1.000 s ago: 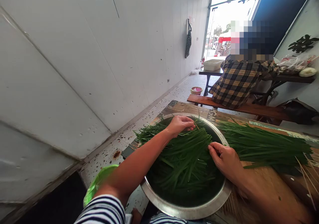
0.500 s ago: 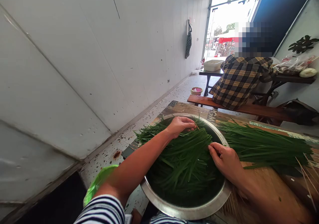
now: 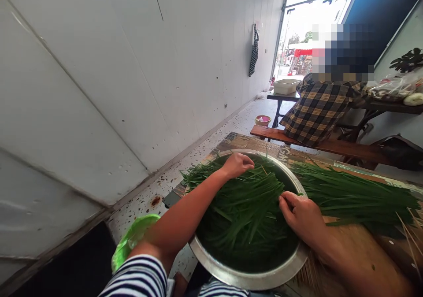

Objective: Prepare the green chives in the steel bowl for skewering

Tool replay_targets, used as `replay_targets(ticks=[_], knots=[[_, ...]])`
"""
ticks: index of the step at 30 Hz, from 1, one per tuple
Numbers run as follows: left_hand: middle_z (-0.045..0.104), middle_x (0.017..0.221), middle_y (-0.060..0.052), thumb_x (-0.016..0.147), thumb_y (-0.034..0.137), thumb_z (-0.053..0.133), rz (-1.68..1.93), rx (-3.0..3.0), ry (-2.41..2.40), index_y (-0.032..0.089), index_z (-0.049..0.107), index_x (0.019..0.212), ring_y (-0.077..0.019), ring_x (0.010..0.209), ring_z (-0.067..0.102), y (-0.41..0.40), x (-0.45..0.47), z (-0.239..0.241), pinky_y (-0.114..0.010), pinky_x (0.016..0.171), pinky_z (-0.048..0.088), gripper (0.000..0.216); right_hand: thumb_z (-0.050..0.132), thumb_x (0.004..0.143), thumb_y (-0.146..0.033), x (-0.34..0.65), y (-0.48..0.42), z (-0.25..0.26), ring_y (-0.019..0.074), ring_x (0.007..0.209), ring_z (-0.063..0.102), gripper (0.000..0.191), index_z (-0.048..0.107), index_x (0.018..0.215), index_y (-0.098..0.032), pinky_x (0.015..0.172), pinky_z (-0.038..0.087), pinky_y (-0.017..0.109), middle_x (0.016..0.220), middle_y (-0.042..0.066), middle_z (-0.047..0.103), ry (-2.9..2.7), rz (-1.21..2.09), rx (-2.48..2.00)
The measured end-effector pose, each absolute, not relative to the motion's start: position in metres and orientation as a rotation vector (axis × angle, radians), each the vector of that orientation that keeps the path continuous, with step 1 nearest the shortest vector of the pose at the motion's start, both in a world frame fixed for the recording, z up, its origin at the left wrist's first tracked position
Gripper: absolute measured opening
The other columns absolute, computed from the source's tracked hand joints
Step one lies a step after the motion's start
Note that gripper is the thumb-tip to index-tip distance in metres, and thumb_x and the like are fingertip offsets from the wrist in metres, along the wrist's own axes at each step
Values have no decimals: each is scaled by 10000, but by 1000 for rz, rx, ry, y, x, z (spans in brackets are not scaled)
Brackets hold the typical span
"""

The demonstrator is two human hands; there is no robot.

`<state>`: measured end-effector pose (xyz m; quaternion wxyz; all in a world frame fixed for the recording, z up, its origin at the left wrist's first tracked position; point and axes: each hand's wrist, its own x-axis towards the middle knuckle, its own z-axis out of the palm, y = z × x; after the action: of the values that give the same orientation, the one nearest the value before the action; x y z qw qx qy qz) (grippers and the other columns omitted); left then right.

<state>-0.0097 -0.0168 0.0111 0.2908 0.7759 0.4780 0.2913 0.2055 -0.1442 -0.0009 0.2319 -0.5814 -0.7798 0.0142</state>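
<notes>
A wide metal basin sits at the table's near edge, filled with long green chive leaves. My left hand rests at the far side of the basin, fingers curled and pinched on some of the leaves. At the basin's right rim my right hand pinches other leaves in a closed grip. A second pile of green chives lies flat on the wooden table to the right of the basin.
A person in a plaid shirt sits on a wooden bench beyond the table. A white tub stands on a far table, a small bowl on the floor. A green plastic thing lies low left. The white wall runs along the left.
Both hands have stayed on the leaves in the basin. My left fingers curled a little tighter, and the view shifted slightly.
</notes>
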Motion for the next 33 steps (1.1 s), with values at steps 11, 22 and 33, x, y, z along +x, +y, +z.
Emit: replay_targets(ticks=[11,22,33], knots=[[686,792,-67,639,192,701,552,2287,1523,199,726,693,-235,846,595,-29,9,18,-394,892,333,60,375,862,-326,203,-144,1,133,494,550,313,559,643,-200,509,245,259,559,22,634,-2224,-54,-1708],[678,737,-37,651,224,642,797,1675,1377,111,693,812,-119,687,591,-24,0,19,-225,671,462,204,369,857,-348,204,-142,4,116,455,485,320,545,634,-202,502,259,243,509,-1,569,-2119,155,-1616],[700,702,-55,653,117,635,847,1280,1077,86,673,853,-122,715,640,-31,5,22,-272,821,459,206,364,863,-367,205,-142,2,121,476,494,330,574,670,-200,515,270,244,529,1,576,-2096,213,-1620]])
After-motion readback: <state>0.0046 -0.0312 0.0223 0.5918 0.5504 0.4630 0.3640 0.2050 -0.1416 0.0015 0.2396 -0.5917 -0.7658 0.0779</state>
